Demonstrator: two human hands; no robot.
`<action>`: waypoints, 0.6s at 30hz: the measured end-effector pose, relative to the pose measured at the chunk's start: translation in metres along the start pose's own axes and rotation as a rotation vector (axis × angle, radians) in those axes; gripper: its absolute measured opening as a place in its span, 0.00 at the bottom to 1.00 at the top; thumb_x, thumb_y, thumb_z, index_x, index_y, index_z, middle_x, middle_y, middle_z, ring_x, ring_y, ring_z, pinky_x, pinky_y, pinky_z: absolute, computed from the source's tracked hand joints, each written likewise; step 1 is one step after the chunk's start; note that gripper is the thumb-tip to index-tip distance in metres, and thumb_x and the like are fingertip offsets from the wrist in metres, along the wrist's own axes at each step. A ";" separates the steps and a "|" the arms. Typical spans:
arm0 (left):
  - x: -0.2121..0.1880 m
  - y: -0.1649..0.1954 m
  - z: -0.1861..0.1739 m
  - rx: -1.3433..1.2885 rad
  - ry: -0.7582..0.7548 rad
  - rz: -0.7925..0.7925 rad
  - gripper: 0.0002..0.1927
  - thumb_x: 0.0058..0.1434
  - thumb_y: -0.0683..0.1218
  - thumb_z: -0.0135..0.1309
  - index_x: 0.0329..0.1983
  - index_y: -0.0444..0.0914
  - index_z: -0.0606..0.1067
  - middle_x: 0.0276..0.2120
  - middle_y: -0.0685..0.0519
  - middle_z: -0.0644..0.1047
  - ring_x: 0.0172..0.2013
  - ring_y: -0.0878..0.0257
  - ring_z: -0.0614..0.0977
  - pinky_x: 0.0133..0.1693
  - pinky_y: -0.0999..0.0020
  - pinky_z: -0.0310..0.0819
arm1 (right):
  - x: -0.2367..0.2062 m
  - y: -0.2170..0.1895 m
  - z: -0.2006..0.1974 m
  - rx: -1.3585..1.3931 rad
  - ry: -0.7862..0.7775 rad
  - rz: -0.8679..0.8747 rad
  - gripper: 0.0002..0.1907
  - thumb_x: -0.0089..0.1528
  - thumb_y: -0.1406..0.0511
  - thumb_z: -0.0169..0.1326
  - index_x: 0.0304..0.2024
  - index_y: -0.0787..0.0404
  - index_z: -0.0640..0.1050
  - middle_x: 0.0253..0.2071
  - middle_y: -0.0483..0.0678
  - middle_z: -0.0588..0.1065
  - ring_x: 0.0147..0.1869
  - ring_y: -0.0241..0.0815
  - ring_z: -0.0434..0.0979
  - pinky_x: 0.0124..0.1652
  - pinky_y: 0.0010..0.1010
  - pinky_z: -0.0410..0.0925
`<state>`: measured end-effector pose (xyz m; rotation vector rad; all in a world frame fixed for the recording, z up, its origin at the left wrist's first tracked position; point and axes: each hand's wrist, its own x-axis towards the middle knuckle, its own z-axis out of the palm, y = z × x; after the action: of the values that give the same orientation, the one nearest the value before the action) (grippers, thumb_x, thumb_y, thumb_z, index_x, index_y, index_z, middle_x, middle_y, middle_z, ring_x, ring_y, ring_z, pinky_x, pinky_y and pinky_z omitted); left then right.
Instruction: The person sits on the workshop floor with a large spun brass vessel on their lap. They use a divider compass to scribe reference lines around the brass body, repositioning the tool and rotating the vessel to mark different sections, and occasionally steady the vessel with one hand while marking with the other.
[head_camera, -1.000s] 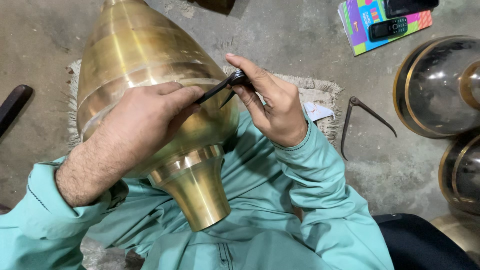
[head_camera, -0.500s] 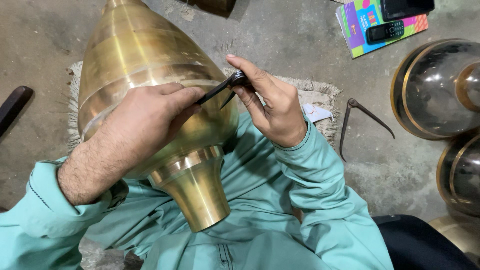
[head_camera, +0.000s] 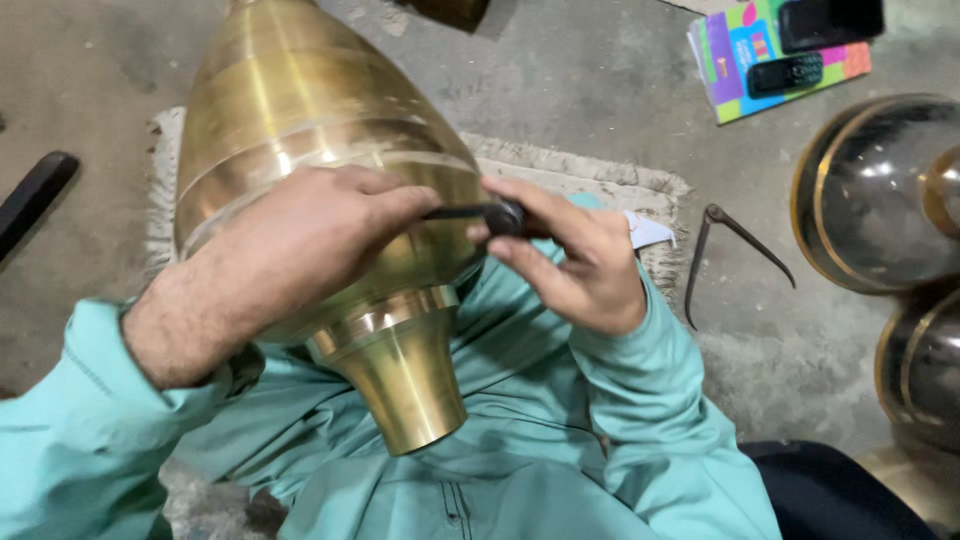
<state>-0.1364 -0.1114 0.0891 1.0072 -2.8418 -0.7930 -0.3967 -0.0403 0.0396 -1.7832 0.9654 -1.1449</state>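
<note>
A large brass vessel (head_camera: 300, 130), bulb-shaped with a flared neck pointing toward me, rests across my lap. My left hand (head_camera: 290, 250) lies spread over its lower belly, fingertips touching a thin dark metal tool (head_camera: 480, 213). My right hand (head_camera: 575, 260) pinches that tool at its dark rounded joint and presses it against the vessel's side. The tool's tip is hidden under my left fingers. Both arms wear teal sleeves.
A pale woven mat (head_camera: 590, 185) lies under the vessel on the concrete floor. Iron calipers (head_camera: 715, 250) lie to the right. Dark round brass-rimmed vessels (head_camera: 880, 190) stand at the right edge. A colourful booklet (head_camera: 750, 50) with two phones sits at top right. A black bar (head_camera: 35, 195) lies left.
The view has shifted slightly. The tool now lies more level against the vessel, and my right hand has turned a little lower. My left hand stays on the vessel.
</note>
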 end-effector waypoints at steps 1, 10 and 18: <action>-0.002 0.000 -0.001 -0.006 -0.066 -0.024 0.19 0.65 0.49 0.58 0.59 0.41 0.77 0.45 0.45 0.81 0.43 0.46 0.84 0.43 0.54 0.79 | -0.006 -0.004 0.007 -0.005 0.010 0.011 0.23 0.67 0.73 0.61 0.64 0.70 0.72 0.47 0.54 0.83 0.51 0.42 0.87 0.52 0.28 0.78; -0.016 -0.007 -0.002 0.134 -0.014 0.283 0.24 0.53 0.44 0.57 0.55 0.36 0.76 0.45 0.50 0.80 0.48 0.51 0.81 0.43 0.57 0.79 | -0.050 -0.015 0.069 -0.079 0.174 -0.015 0.21 0.64 0.72 0.64 0.58 0.71 0.74 0.44 0.55 0.83 0.50 0.45 0.87 0.51 0.31 0.78; -0.022 -0.008 0.003 0.140 0.032 0.308 0.21 0.52 0.43 0.56 0.52 0.37 0.77 0.47 0.51 0.80 0.50 0.52 0.81 0.43 0.58 0.80 | -0.059 -0.009 0.082 -0.104 0.216 -0.075 0.21 0.64 0.73 0.64 0.57 0.72 0.73 0.44 0.57 0.82 0.50 0.46 0.87 0.51 0.32 0.79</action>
<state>-0.1146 -0.1018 0.0861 0.5613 -2.9528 -0.5507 -0.3355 0.0332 0.0054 -1.8174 1.1089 -1.3790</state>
